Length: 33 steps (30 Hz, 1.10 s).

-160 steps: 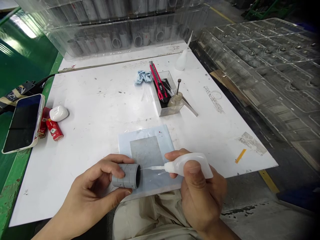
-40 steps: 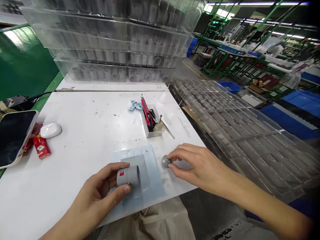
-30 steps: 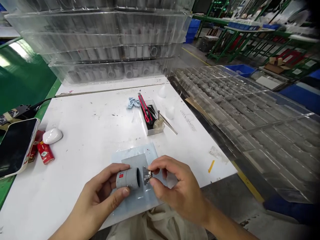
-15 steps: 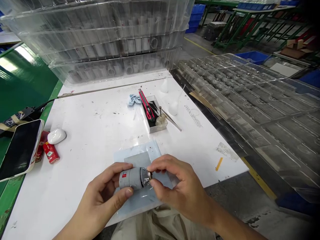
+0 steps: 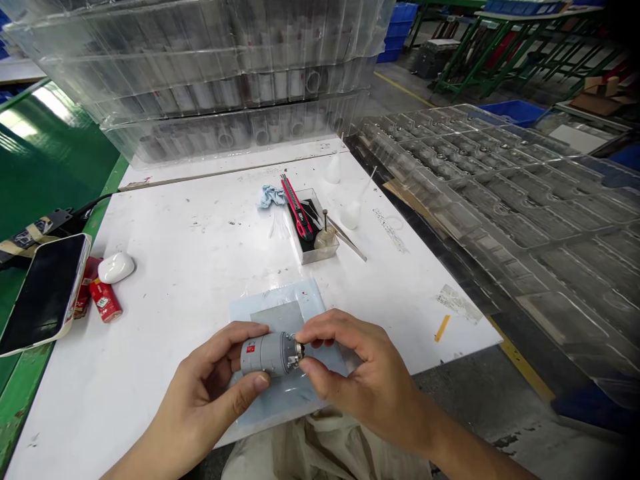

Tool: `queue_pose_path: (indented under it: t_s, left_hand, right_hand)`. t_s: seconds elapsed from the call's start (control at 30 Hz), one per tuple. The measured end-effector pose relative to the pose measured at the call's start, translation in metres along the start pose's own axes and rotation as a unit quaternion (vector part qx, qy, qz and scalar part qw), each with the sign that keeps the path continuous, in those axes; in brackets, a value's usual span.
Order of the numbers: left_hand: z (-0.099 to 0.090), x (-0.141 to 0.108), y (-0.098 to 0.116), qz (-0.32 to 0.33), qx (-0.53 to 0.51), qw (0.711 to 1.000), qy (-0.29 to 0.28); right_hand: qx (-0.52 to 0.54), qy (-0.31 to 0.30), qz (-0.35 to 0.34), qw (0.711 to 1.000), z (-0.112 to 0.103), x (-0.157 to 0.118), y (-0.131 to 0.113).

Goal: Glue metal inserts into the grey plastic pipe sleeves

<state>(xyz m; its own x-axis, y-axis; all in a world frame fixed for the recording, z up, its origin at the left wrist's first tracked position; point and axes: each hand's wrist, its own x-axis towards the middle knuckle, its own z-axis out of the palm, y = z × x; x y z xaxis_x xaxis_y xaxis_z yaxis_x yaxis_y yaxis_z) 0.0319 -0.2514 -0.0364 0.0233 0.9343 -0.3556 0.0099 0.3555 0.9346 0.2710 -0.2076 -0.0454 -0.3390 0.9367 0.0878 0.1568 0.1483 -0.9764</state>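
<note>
A grey metal cylinder with a red mark on its side lies level between my hands, above a light blue sheet. My left hand is closed round its left end, thumb in front and fingers behind. The thumb and fingertips of my right hand pinch the small metal fitting at the cylinder's right end. Partly covered by the hands, a grey flat pad rests on the blue sheet.
Ahead, a clear box holds a red utility knife and a small jar. Tweezers, white dropper bottles and a blue cloth lie around it. Phone at left; stacked clear trays behind.
The dark gap near the cylinder's right end has narrowed, and the end part sits closer against the body. Both hands keep their grip. The camera view has shifted slightly.
</note>
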Motion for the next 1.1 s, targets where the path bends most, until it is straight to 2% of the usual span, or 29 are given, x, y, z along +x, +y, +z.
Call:
queue_pose_path:
  t_s: [0.2,0.27,0.3,0.33,0.4,0.47,0.5,0.6,0.67,0.73,0.9,1.0,1.1]
  left_hand:
    - [0.001,0.0,0.003,-0.017,-0.002,1.0,0.026]
    - [-0.001,0.002,0.004,0.0,0.051,0.998,0.04]
    - [-0.003,0.003,0.004,0.018,0.095,0.994,0.047]
    - [-0.006,0.004,0.005,0.037,0.144,0.987,0.052]
    - [-0.01,0.006,0.005,0.067,0.235,0.968,0.056]
    - [-0.012,0.007,0.004,0.083,0.281,0.953,0.072]
    - [-0.012,0.008,0.003,0.092,0.288,0.95,0.084]
    - [-0.011,0.008,0.001,0.115,0.279,0.946,0.12]
    - [-0.01,0.008,0.001,0.108,0.285,0.944,0.123]
    - [-0.01,0.007,0.002,0.117,0.291,0.944,0.107]
    - [-0.01,0.008,0.008,0.227,0.285,0.93,0.045]
    - [-0.011,0.009,0.003,0.219,0.26,0.94,0.025]
    - [-0.015,0.011,-0.007,0.187,0.232,0.955,0.006]
  right_hand:
    - [0.003,0.031,0.045,0.998,0.006,-0.005,-0.007]
    - [0.007,0.022,0.092,0.995,0.01,-0.01,-0.011]
    - [0.031,-0.006,0.14,0.99,0.011,-0.014,-0.014]
    - [0.068,-0.046,0.201,0.976,0.012,-0.017,-0.017]
    - [0.16,-0.134,0.322,0.923,0.014,-0.02,-0.023]
    - [0.228,-0.18,0.392,0.873,0.015,-0.02,-0.028]
    - [0.248,-0.19,0.405,0.859,0.016,-0.018,-0.031]
    - [0.261,-0.207,0.41,0.849,0.017,-0.011,-0.037]
    - [0.247,-0.223,0.409,0.85,0.016,-0.008,-0.039]
    - [0.239,-0.231,0.403,0.853,0.016,-0.007,-0.04]
    - [0.224,-0.253,0.376,0.863,0.021,-0.011,-0.037]
    - [0.128,-0.263,0.344,0.892,0.018,-0.013,-0.04]
    - [0.026,-0.238,0.31,0.92,0.003,-0.009,-0.044]
